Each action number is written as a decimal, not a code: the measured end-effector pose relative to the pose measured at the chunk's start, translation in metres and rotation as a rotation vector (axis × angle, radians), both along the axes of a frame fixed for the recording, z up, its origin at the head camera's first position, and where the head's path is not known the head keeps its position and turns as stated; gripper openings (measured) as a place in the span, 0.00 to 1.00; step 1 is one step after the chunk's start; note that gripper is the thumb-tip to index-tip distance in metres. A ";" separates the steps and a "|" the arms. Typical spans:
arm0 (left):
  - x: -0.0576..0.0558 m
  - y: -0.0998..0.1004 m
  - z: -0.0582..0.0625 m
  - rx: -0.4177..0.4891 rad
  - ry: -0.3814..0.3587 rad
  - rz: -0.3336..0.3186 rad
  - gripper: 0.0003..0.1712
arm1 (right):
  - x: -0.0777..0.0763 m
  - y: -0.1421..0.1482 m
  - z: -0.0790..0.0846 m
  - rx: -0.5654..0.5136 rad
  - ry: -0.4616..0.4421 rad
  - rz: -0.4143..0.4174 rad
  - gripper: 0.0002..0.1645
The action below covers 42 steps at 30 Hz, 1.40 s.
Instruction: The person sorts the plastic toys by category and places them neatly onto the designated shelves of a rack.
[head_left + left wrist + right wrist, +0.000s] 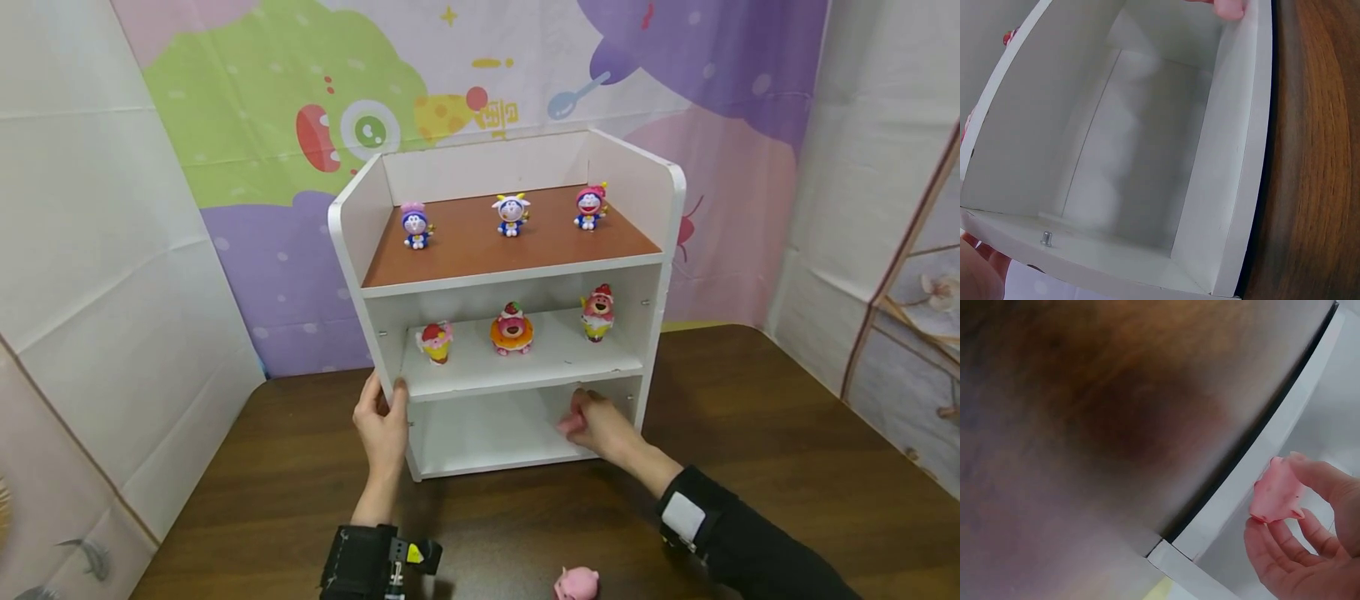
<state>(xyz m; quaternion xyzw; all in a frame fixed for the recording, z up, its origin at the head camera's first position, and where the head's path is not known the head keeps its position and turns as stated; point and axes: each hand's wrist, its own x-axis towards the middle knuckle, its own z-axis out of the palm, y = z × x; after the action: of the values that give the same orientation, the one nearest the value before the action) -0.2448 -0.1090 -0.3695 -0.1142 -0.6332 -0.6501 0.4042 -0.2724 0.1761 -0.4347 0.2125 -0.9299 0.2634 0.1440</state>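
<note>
A white toy shelf (495, 390) with a brown top board stands on the table. My left hand (382, 429) grips the edge of its left side panel, low down; in the left wrist view that hand (980, 275) shows only in part at the corner. Inside the bottom compartment, toward the right, my right hand (600, 423) pinches a small pink figure (1277, 492) between thumb and fingertips. The figure is just above or touching the bottom board; I cannot tell which. Another small figure, a pink pig (577, 583), sits on the table at the front.
Three blue-and-white figures, one of them the middle one (512, 215), stand on the top board. The middle board bears an ice-cream-cup figure (436, 342), a bear in an orange ring (512, 330) and a bear in a cup (597, 313). A patterned curtain (277, 275) hangs behind.
</note>
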 end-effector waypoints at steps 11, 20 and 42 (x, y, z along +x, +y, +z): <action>0.000 0.000 0.000 -0.003 -0.002 -0.001 0.18 | 0.003 0.000 0.007 0.090 -0.089 -0.040 0.34; 0.002 0.000 0.001 -0.013 -0.020 0.007 0.18 | 0.001 0.005 0.021 0.223 -0.115 0.124 0.31; 0.001 -0.001 0.001 -0.012 -0.013 0.017 0.18 | -0.007 0.009 0.019 0.291 -0.074 0.272 0.15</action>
<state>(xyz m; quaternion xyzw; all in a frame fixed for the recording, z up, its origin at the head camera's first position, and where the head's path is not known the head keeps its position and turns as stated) -0.2439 -0.1096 -0.3689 -0.1071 -0.6406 -0.6437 0.4048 -0.2791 0.1853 -0.4156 0.3450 -0.9255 0.1510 0.0407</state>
